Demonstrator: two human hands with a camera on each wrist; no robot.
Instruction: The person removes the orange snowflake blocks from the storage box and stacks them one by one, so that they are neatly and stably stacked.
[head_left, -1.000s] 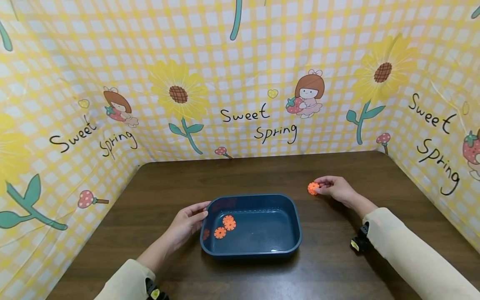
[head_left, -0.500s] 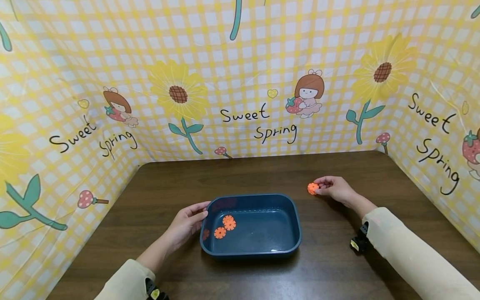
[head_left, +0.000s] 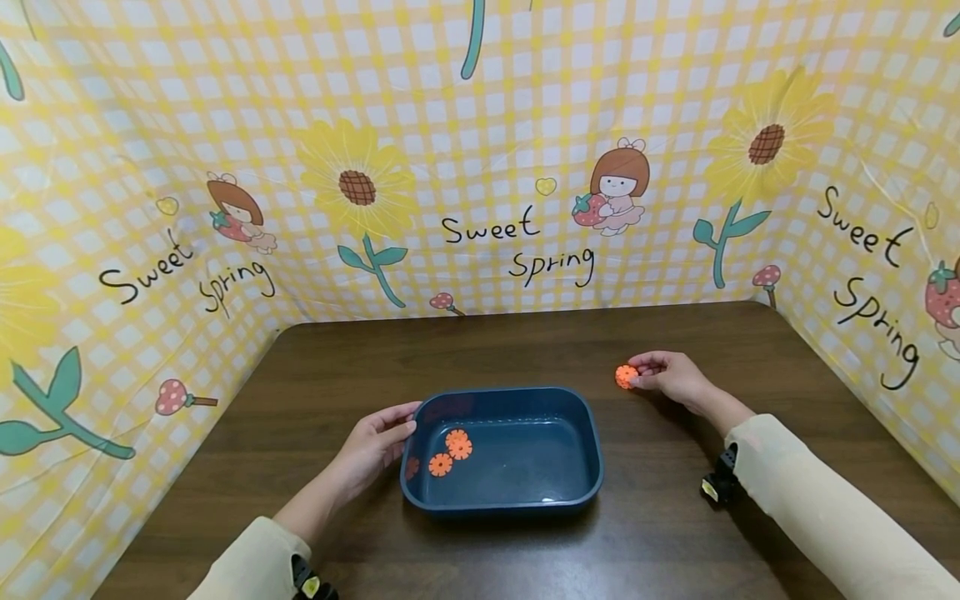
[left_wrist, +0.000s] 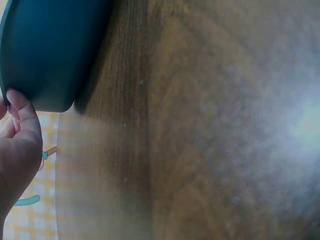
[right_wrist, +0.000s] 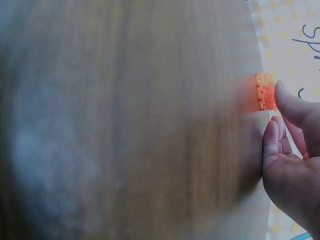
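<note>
My left hand grips the left rim of a dark blue plastic basin, its thumb at the edge. In the left wrist view the thumb and fingers of the left hand pinch the basin's wall. Several flat orange notched snowflake discs lie in the basin's left part. To the right of the basin, my right hand holds a small stack of orange snowflake discs between thumb and fingers. From the right wrist, these discs appear layered, low at the table; the index fingertip is partly hidden.
A dark brown wooden table carries everything. Yellow checked cloth with printed flowers and lettering hangs behind it and along both sides. Each sleeve end has a black wrist camera, such as the right one.
</note>
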